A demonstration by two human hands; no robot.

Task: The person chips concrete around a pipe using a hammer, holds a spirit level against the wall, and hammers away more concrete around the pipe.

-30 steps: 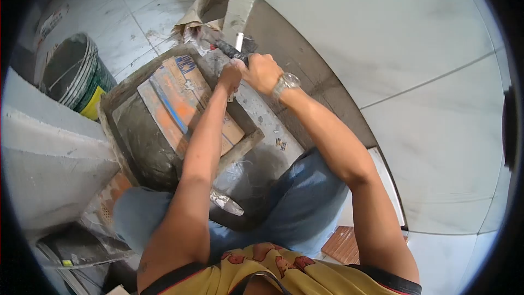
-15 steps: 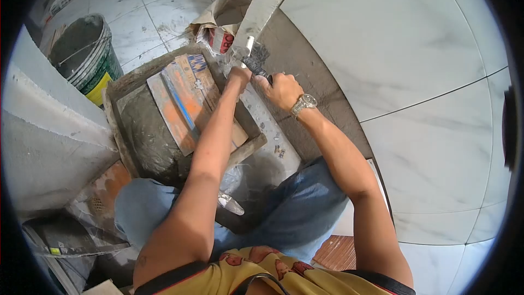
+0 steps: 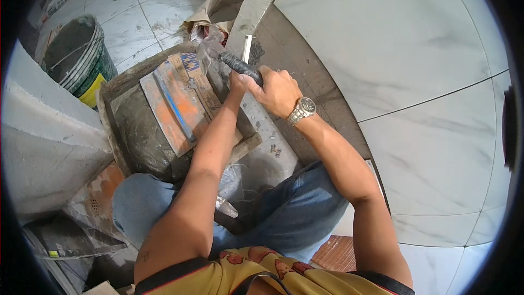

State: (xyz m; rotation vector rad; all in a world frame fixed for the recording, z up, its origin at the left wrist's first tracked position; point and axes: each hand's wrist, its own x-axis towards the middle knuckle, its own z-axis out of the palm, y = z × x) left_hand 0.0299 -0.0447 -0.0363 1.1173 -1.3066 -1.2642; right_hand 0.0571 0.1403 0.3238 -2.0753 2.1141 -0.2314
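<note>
My right hand, with a metal-band watch on the wrist, is wrapped around a thick black-wrapped handle that points up and left. What the handle belongs to is not clear. Just below it, my left hand is closed, its fingers largely hidden behind the right hand and the handle. A narrow pale strip stands up behind the handle; whether the left hand grips it cannot be seen. Both hands are over the narrow grey ledge, beside a bare brownish strip.
To the left, a mortar trough holds grey mortar under a cardboard piece and an orange-smeared board. Beyond stand a green bucket and an open paper bag. Large marbled tiles lie right.
The right hand and black handle have tilted and shifted slightly left, so more of the handle shows. The left hand has moved slightly down. The whole view has shifted a little.
</note>
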